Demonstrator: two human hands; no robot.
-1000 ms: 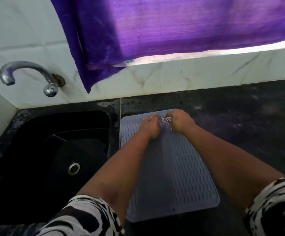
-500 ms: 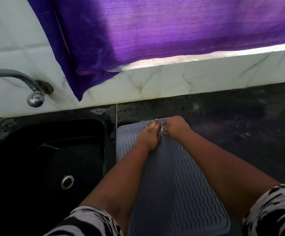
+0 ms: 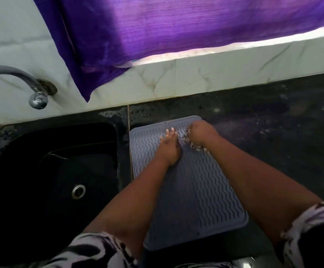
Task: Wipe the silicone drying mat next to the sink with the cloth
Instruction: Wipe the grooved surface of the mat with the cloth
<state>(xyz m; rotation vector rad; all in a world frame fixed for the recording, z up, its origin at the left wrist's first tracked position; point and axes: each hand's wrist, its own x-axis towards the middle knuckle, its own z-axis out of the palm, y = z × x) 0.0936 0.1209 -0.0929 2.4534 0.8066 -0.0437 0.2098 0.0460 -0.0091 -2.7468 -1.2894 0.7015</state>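
A grey silicone drying mat (image 3: 196, 190) with a wavy ribbed pattern lies on the dark counter just right of the sink. My left hand (image 3: 169, 146) rests flat on the mat's far half, fingers stretched forward. Beside it, my right hand (image 3: 201, 133) is closed into a fist at the mat's far right corner. It grips a small patterned black-and-white cloth (image 3: 194, 147), which shows only as a crumpled bit between and under the two hands.
A black sink (image 3: 47, 171) with a metal drain (image 3: 78, 191) lies left of the mat. A chrome tap (image 3: 27, 82) juts from the white tiled wall. A purple curtain (image 3: 176, 31) hangs above. Dark counter (image 3: 273, 142) stretches to the right.
Both hands stay at the mat's far end. My left hand has flattened with fingers extended, and the right fist with the cloth has shifted slightly right. More of the cloth shows.
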